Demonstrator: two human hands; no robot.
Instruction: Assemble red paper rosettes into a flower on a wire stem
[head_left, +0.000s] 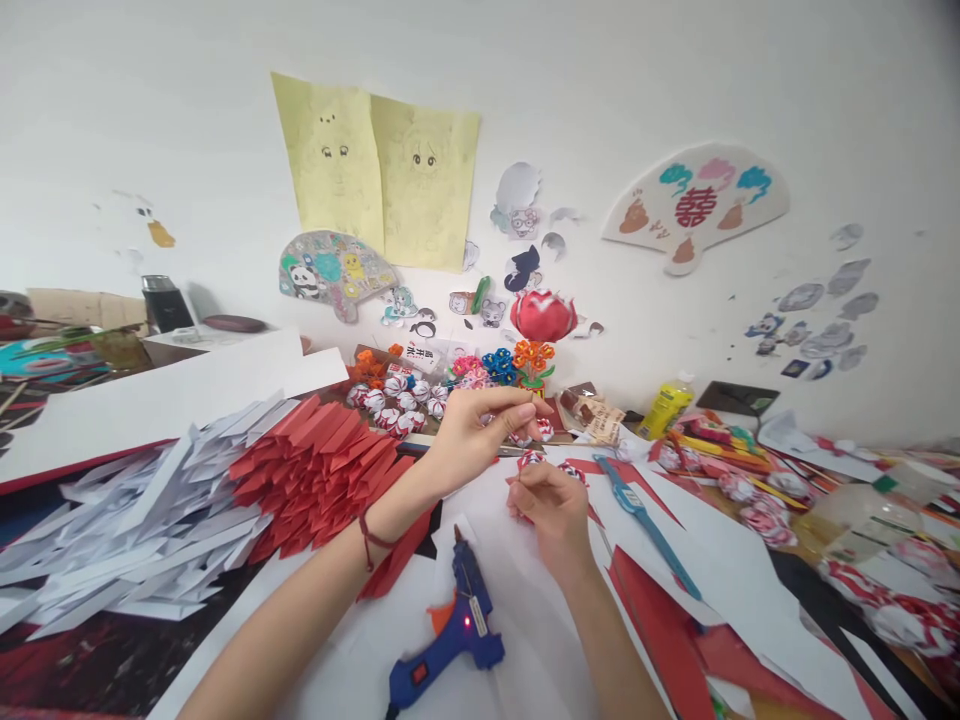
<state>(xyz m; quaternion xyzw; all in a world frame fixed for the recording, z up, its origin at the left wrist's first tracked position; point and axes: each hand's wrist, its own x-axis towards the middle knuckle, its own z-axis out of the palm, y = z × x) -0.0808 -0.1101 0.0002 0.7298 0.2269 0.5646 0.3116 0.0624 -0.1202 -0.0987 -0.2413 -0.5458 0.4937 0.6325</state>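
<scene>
My left hand (480, 435) is raised over the middle of the table, thumb and fingers pinched together; whatever is between the tips is too small to name. Lower and to its right, my right hand (555, 515) is closed, its curled fingers around a red-and-white folded paper piece (531, 458) that is mostly hidden behind them. Below both hands a blue hot glue gun (469, 620) lies on white paper, its red light on and its nozzle pointing away. To the left are piles of folded red paper strips (319, 475) and folded white paper strips (150, 510).
Behind my hands are red-and-white paper balls (405, 400) and small paper flowers (499, 368). A blue watch (637, 505) lies at right, near red paper sheets (660, 630). A yellow bottle (667, 405) stands by the wall. A black flask (166, 303) stands far left.
</scene>
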